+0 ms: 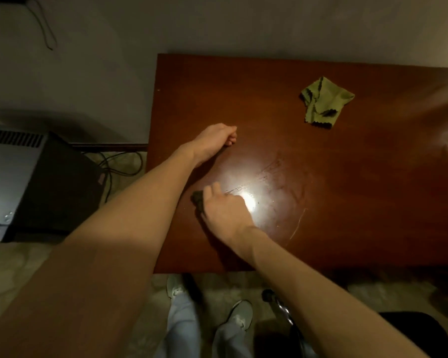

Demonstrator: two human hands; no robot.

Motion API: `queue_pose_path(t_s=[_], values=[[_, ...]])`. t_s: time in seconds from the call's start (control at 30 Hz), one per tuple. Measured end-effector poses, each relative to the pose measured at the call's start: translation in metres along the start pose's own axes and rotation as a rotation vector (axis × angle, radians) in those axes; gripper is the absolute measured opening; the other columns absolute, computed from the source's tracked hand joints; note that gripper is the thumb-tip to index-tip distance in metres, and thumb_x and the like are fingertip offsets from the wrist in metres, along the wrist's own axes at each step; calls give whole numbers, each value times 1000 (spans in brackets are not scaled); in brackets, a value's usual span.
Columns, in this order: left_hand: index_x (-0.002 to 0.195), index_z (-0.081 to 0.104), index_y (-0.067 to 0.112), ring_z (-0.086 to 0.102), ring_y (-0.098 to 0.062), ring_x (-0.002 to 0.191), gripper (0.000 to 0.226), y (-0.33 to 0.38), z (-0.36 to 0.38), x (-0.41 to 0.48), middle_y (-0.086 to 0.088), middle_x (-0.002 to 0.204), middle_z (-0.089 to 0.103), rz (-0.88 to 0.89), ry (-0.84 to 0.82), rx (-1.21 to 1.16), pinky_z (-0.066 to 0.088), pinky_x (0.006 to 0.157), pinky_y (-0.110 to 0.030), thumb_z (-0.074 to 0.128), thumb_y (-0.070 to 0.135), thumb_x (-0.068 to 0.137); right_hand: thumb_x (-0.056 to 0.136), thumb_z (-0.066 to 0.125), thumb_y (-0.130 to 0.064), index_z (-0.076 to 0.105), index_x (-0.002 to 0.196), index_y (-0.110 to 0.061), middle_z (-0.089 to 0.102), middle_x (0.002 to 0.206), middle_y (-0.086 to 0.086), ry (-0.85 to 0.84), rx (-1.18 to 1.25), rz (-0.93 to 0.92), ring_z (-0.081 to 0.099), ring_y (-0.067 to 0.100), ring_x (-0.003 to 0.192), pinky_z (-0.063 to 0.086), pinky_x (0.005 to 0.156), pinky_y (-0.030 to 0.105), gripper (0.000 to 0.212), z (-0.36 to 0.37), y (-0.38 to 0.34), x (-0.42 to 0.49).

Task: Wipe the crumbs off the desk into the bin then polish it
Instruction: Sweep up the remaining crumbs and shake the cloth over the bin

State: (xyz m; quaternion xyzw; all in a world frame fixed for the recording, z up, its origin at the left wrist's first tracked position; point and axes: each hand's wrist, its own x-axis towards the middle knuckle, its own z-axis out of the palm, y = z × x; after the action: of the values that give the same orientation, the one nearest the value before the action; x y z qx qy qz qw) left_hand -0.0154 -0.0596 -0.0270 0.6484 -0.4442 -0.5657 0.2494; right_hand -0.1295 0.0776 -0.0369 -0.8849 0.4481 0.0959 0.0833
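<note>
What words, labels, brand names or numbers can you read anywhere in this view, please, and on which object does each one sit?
None can be read.
The grey box on the floor left of the desk shows vents and a round knob but no legible marking; a small reddish patch on its dark side is too blurred to tell.
The green cloth bears only dark streaks, not letters.
The shoes show no readable logo.

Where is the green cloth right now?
In the head view, the green cloth lies crumpled on the desk, toward its far right, well away from both hands.
</note>
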Motion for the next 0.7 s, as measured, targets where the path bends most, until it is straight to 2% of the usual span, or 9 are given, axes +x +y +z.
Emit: queue_pose_path(t_s=[0.1, 0.17, 0.27, 0.4, 0.47, 0.57, 0.63, 0.7], values=[[98, 70, 16, 65, -11, 83, 20, -19, -10, -29, -2, 95, 73, 14, 126, -56, 50, 69, -18, 55, 26, 107, 100, 61, -29, 47, 120, -11, 52, 116, 8, -22, 24, -159, 70, 28, 76, 34, 53, 37, 30, 1, -39, -12], [95, 73, 19, 69, -14, 85, 19, -34, -20, -49, -3, 96, 76, 31, 186, -36, 53, 76, -25, 58, 25, 105, 103, 57, -33, 46, 124, -10, 52, 121, 10, -61, 127, -177, 69, 32, 85, 41, 58, 40, 33, 1, -46, -17], [91, 74, 18, 68, -18, 83, 20, -54, -39, -87, -4, 91, 75, 21, 278, -88, 55, 84, -35, 58, 20, 104, 102, 55, -36, 49, 118, -12, 59, 115, 13, -35, 463, -23, 67, 36, 92, 50, 72, 43, 29, 0, -42, -20], [103, 72, 15, 66, -16, 90, 19, -74, -75, -140, -4, 101, 73, -45, 414, -172, 52, 81, -26, 54, 21, 107, 103, 56, -36, 53, 110, -19, 63, 96, 2, 68, 787, 199, 64, 24, 82, 47, 67, 35, 19, -17, -45, -7], [107, 71, 20, 67, -17, 96, 18, -85, -92, -165, -4, 107, 74, -116, 403, -257, 51, 87, -32, 56, 30, 107, 104, 55, -36, 54, 110, -18, 64, 99, 3, 122, 848, 206, 64, 25, 86, 52, 71, 40, 19, -28, -57, 4], [119, 73, 25, 72, -16, 109, 35, -105, -113, -198, -1, 119, 75, -207, 223, -339, 55, 100, -36, 62, 53, 100, 103, 56, -35, 55, 113, -17, 65, 107, 5, 151, 879, 137, 65, 29, 96, 54, 81, 47, 21, -36, -94, 22], [127, 72, 27, 71, -18, 116, 42, -122, -125, -213, 1, 123, 76, -205, 178, -449, 56, 103, -38, 63, 56, 98, 102, 57, -35, 56, 117, -16, 65, 112, 5, 160, 880, 81, 66, 30, 100, 55, 84, 47, 24, -37, -128, 35], [129, 72, 27, 70, -20, 119, 41, -141, -140, -224, -1, 125, 76, -184, 234, -595, 57, 103, -39, 63, 53, 99, 102, 57, -36, 56, 119, -17, 64, 115, 4, 163, 876, 46, 66, 29, 103, 55, 86, 47, 26, -37, -165, 50]])
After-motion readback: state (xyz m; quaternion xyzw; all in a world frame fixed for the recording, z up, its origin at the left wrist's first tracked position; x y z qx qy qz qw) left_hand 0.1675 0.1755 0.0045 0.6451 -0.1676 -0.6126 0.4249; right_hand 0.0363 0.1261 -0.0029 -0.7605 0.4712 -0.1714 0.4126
